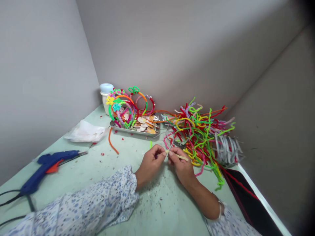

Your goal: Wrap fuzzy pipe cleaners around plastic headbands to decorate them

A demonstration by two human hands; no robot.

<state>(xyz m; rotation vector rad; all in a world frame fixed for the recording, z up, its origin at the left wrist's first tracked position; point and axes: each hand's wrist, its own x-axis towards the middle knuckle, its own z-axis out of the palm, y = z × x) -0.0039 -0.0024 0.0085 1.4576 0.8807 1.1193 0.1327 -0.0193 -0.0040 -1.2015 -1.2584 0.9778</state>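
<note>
A: Where to look first?

B: At the fingertips, over the middle of the counter. Held there: a pale strip and, at one end of it, a thin grey hoop.

A: And the left hand?

B: Closed in a pinch on the strip's end, right at the meeting with the hoop. Probably to keep both from slipping apart.

A: The right hand?

B: Pinching too, thumb and finger on the strip just beside, loose length running out to the right. Likely gripped so close for control of something so narrow. Impossible to tell whether wrapped round the hoop or only laid against it.

A: Why the gun so far left?

B: Lying on its side, tip turned rightward, cord trailing off leftward; perhaps parked there to leave both hands room.

A: And at the back?

B: A tray of flat discs, with decorated rings standing at its left end, maybe to spare the trimmings. To the right, tangled fuzzy stems, presumably for easy reach. Behind the rings, a jar; nearer, a bag.
</note>
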